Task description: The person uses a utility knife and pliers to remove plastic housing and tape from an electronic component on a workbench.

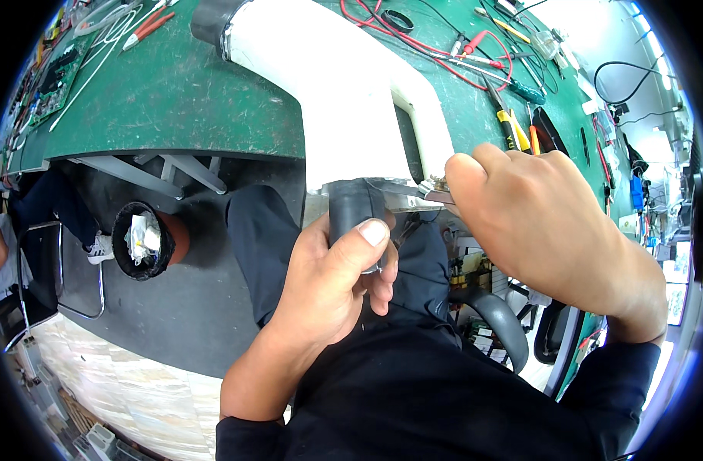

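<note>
A large white housing [344, 84], curved and with a loop-like handle, rests over the front edge of the green table; a black collar [213, 27] caps its far left end. A black cylinder [355, 203] comes out of its near end. My left hand [332, 269] is wrapped round that cylinder, thumb on top. My right hand [532, 211] is closed on a slim metal tool [437, 192], whose tip points left toward the joint between housing and cylinder. My fingers hide most of the tool, so its kind is unclear.
On the green table [175, 107] lie red-handled pliers [148, 29], red test leads [474, 46], yellow-black handled pliers [509, 129] and a circuit board [59, 81]. A lined waste bin [175, 238] stands on the floor at left, near a seated person's leg [56, 203]. A chair armrest [497, 326] is beside me.
</note>
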